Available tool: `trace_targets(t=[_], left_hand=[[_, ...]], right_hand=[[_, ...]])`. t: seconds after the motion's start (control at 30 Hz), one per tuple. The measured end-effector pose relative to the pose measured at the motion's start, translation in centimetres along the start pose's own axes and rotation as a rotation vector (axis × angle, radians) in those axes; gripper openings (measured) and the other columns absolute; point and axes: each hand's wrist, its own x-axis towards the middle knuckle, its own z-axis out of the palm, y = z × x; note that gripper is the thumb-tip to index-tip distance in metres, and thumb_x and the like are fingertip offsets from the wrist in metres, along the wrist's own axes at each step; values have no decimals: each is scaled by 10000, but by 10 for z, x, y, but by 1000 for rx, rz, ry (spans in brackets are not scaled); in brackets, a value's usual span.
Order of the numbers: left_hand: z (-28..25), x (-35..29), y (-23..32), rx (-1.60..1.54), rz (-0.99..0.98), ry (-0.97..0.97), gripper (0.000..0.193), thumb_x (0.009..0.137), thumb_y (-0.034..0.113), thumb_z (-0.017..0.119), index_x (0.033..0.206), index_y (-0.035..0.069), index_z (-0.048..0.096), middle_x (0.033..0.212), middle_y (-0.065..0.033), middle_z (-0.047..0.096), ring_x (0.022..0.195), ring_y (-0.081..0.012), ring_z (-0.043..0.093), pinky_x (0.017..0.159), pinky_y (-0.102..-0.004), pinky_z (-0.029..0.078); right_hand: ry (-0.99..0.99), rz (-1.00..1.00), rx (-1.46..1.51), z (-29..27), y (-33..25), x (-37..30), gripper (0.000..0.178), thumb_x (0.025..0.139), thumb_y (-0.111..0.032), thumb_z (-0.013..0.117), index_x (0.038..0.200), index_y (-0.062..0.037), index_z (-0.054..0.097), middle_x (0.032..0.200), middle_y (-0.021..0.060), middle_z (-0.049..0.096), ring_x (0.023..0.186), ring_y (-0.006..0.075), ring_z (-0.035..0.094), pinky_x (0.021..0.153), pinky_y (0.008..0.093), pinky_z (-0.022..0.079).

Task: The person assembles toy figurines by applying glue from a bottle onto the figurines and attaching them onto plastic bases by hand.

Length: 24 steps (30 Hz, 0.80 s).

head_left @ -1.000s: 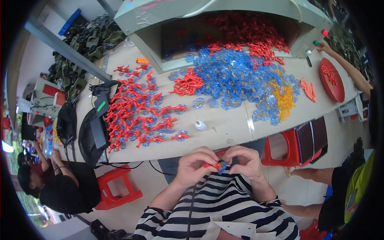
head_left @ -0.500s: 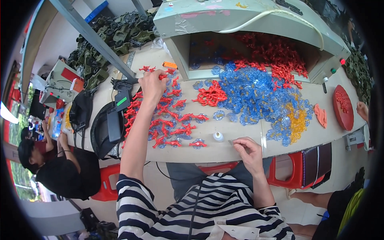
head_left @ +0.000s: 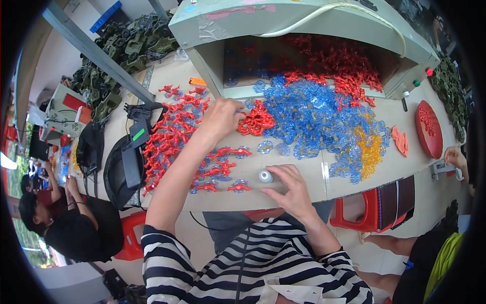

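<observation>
On the counter (head_left: pixel 304 188), near its front edge, a small white bottle-like cap (head_left: pixel 265 176) stands upright, and the right hand (head_left: pixel 289 191) curls around it from the right, thumb and fingers loosely spread, touching or just beside it; cannot tell if it actually pinches. Left hand (head_left: pixel 221 117) reaches far forward, arm stretched across the counter, fingers bent down onto a clump of red plastic pieces (head_left: pixel 257 120); grip looks pressed together on them but fingertips are hidden, so cannot tell for sure. Between the two hands lie a few red pieces (head_left: pixel 218 167) set on clear blue discs, in loose rows. Left of the arm, a wide spread of red parts (head_left: pixel 169 137) runs toward the back. Right of the clump sits a big heap of clear blue parts (head_left: pixel 314 116), with a yellow-orange patch (head_left: pixel 370 152) at its right end. Behind, an open grey box (head_left: pixel 304 30) holds more red parts (head_left: pixel 344 66). Black bag (head_left: pixel 121 162) lies at the counter's left end. Red oval tray (head_left: pixel 428 129) sits far right, flat orange piece (head_left: pixel 401 140) just beside it. Red stool (head_left: pixel 354 220) under the counter. Another person in black (head_left: pixel 76 230) sits lower left; another person's hand (head_left: pixel 454 157) shows at the right edge. Green toy vehicles (head_left: pixel 121 55) are piled up at back left.
</observation>
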Motion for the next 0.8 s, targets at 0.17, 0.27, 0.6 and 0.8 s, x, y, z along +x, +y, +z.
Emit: trace_targets(t=[0.17, 0.27, 0.6, 0.8], left_hand=[[15, 14, -2, -135, 8, -146, 324, 735, 155, 684, 1023, 18, 627, 884, -186, 633, 833, -297, 601, 765, -362, 482], [18, 20, 6, -269, -132, -236, 338, 727, 132, 690, 1040, 24, 621, 865, -169, 632, 779, -274, 606, 766, -339, 481], [-15, 0, 20, -287, -176, -89, 358, 686, 117, 716, 1012, 7, 615, 758, -50, 608, 670, -117, 554, 647, -268, 476], [-16, -94, 87, -458, -141, 160, 377, 645, 0, 722, 1005, 7, 611, 792, -32, 598, 663, -79, 495, 620, -219, 431]], right_hand=[[-10, -52, -22, 13, 10, -2, 358, 679, -84, 718, 1017, -38, 613, 970, 110, 613, 911, 263, 554, 792, 345, 443], [-3, -22, 10, 10, 11, -2, 327, 699, -72, 699, 1012, -32, 614, 963, 111, 619, 917, 256, 558, 794, 343, 445], [77, 148, 267, 10, 8, -15, 276, 787, -76, 637, 1033, -1, 538, 959, 113, 604, 900, 166, 569, 798, 286, 441], [231, 256, 772, -1, 0, -19, 285, 842, -73, 587, 1076, -11, 437, 956, 67, 560, 856, 123, 546, 740, 266, 448]])
